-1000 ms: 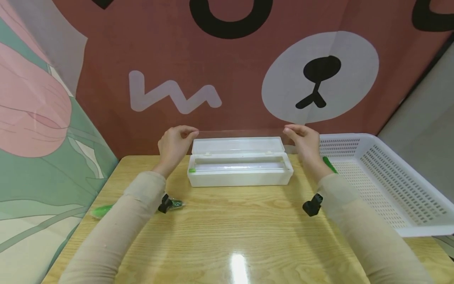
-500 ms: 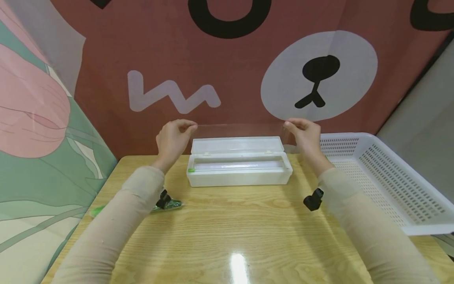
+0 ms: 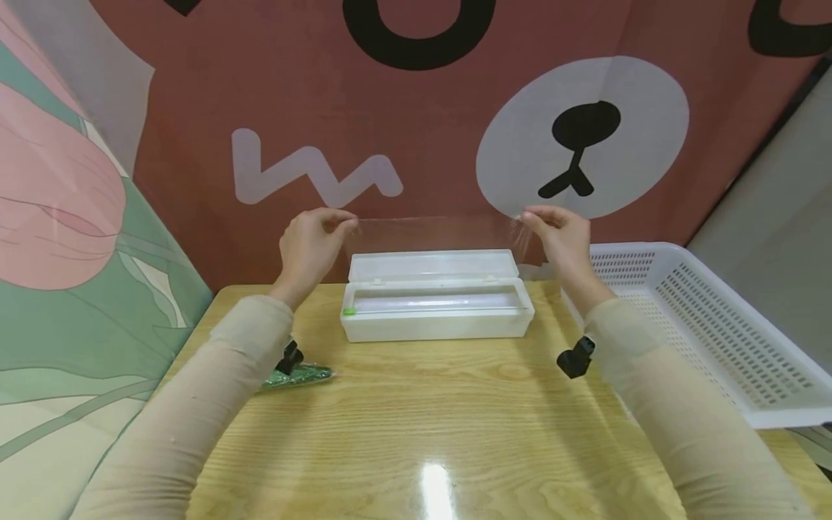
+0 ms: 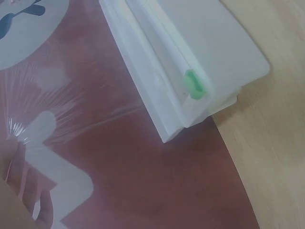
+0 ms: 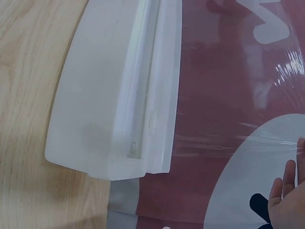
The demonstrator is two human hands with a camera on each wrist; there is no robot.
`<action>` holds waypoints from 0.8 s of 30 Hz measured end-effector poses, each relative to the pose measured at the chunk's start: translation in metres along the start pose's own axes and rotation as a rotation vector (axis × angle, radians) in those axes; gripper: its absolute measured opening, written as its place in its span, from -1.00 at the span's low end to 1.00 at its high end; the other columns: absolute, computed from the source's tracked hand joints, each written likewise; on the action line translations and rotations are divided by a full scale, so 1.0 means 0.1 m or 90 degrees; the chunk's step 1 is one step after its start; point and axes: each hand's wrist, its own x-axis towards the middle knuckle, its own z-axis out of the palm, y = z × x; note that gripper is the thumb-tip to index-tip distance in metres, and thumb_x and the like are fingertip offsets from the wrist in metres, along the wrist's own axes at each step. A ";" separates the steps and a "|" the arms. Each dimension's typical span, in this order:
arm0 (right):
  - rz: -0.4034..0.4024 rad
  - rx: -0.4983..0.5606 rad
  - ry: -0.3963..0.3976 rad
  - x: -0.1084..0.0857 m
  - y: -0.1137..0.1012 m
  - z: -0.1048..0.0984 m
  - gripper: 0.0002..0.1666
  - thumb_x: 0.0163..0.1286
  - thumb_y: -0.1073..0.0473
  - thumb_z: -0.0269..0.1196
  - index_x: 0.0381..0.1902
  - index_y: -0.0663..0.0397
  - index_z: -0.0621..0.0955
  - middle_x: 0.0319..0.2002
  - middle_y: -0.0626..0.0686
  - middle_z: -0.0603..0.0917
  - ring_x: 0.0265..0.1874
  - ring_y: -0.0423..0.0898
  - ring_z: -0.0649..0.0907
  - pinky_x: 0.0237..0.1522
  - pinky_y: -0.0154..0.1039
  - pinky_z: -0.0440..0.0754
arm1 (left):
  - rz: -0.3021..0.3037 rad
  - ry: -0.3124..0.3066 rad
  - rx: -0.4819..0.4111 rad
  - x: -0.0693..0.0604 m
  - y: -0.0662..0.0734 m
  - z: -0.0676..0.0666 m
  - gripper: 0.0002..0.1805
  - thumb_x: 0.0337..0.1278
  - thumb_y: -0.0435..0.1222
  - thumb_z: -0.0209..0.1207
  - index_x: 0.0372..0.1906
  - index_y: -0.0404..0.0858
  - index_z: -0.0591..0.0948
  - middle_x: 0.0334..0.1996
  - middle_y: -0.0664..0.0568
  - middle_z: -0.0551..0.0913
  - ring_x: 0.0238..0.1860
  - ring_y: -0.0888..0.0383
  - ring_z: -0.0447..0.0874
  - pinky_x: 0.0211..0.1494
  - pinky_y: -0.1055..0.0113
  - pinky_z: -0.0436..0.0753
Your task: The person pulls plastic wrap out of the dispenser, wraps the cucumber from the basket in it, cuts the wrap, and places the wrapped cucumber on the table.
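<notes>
A white box [image 3: 437, 326] with its lid [image 3: 434, 266] tipped back stands at the table's far edge, a roll of clear film inside and a green slider at its left end. Clear film [image 3: 437, 232] stretches up from it between both hands. My left hand [image 3: 312, 249] pinches the film's upper left corner; my right hand [image 3: 564, 245] pinches the upper right one. Creases fan out from the left hand [image 4: 21, 191] in the left wrist view. In the right wrist view, film [image 5: 286, 67] shines near the right hand [image 5: 290, 200].
A white perforated basket [image 3: 734, 325] sits at the right of the table [image 3: 390, 433]. On the left, a green item in clear wrapping [image 3: 302, 375] lies partly under the left forearm. A patterned cloth [image 3: 429, 108] hangs behind the table.
Both hands have risen, drawing the film higher above the box. The left forearm now hides the light green end of the wrapped item, and the right one hides the green thing in the basket.
</notes>
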 end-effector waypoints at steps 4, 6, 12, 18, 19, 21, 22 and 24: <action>-0.007 0.011 -0.004 0.01 -0.03 -0.01 -0.56 0.37 0.01 0.34 0.05 0.20 0.68 -0.22 -0.24 0.70 -0.15 -0.27 0.61 0.04 -0.31 0.53 | 0.000 0.010 -0.017 0.01 0.02 -0.03 -0.77 0.30 -0.06 0.26 -0.09 -0.05 0.78 -0.18 0.07 0.76 -0.68 0.09 0.25 -0.62 0.25 0.16; -0.010 0.015 0.001 0.02 -0.05 -0.01 -0.58 0.36 0.02 0.35 0.04 0.18 0.69 -0.24 -0.27 0.70 -0.16 -0.29 0.61 0.02 -0.33 0.53 | -0.004 0.015 -0.020 0.02 0.04 -0.05 -0.76 0.30 -0.05 0.27 -0.08 -0.04 0.78 -0.17 0.07 0.76 -0.68 0.10 0.24 -0.61 0.24 0.16; -0.028 0.022 0.014 0.06 -0.08 -0.02 -0.63 0.35 0.05 0.35 0.00 0.16 0.71 -0.28 -0.27 0.71 -0.17 -0.29 0.62 -0.05 -0.36 0.54 | -0.012 0.016 -0.024 0.05 0.09 -0.10 -0.74 0.31 -0.02 0.24 -0.06 -0.01 0.78 -0.14 0.10 0.76 -0.66 0.12 0.22 -0.60 0.24 0.15; -0.033 0.006 0.013 0.07 -0.13 -0.03 -0.60 0.37 0.02 0.33 0.03 0.16 0.70 -0.24 -0.24 0.70 -0.09 -0.24 0.60 0.00 -0.32 0.51 | -0.008 0.017 -0.022 0.07 0.10 -0.12 -0.73 0.32 -0.02 0.24 -0.04 -0.02 0.77 -0.12 0.12 0.75 -0.65 0.10 0.22 -0.60 0.23 0.16; -0.036 0.004 0.013 0.07 -0.14 -0.03 -0.60 0.37 0.02 0.33 0.04 0.17 0.69 -0.24 -0.23 0.70 -0.08 -0.23 0.60 0.02 -0.30 0.51 | -0.006 0.018 -0.025 0.08 0.10 -0.12 -0.74 0.32 -0.03 0.24 -0.04 -0.02 0.77 -0.13 0.11 0.75 -0.63 0.10 0.24 -0.59 0.23 0.17; -0.042 -0.003 0.011 0.07 -0.16 -0.05 -0.60 0.38 0.02 0.33 0.04 0.17 0.69 -0.24 -0.23 0.70 -0.07 -0.22 0.60 0.04 -0.27 0.50 | -0.002 0.019 -0.032 0.09 0.10 -0.13 -0.74 0.32 -0.05 0.24 -0.04 -0.04 0.77 -0.13 0.10 0.75 -0.59 0.10 0.28 -0.56 0.22 0.20; -0.046 -0.005 0.010 0.06 -0.17 -0.05 -0.61 0.38 0.03 0.32 0.03 0.18 0.69 -0.25 -0.24 0.70 -0.07 -0.22 0.60 0.05 -0.26 0.50 | 0.001 0.020 -0.037 0.09 0.10 -0.13 -0.75 0.32 -0.06 0.25 -0.05 -0.05 0.77 -0.13 0.09 0.75 -0.57 0.09 0.30 -0.55 0.22 0.21; -0.050 -0.007 0.006 0.06 -0.19 -0.07 -0.63 0.38 0.04 0.33 0.02 0.15 0.70 -0.27 -0.26 0.70 -0.08 -0.22 0.60 0.07 -0.24 0.50 | 0.006 0.022 -0.047 0.10 0.11 -0.13 -0.76 0.32 -0.08 0.26 -0.05 -0.07 0.77 -0.14 0.08 0.75 -0.55 0.08 0.32 -0.52 0.21 0.22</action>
